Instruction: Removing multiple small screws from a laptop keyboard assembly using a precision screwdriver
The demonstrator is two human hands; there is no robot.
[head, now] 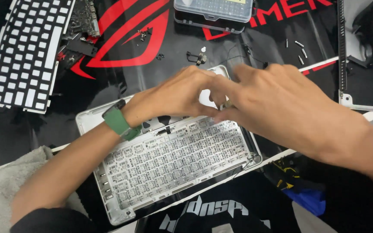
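Note:
A silver laptop top case lies on the black and red mat, inside up, showing the bare keyboard frame with its rows of key cells. My left hand, with a green watch strap on the wrist, rests over the case's far middle. My right hand comes in from the right and meets it there. The fingertips of both pinch a small part above the case; what it is I cannot make out.
A white key-grid sheet lies at the far left beside a dark circuit board. A clear plastic parts box stands at the top. Loose screws and small parts dot the mat. A grey cloth lies at lower left.

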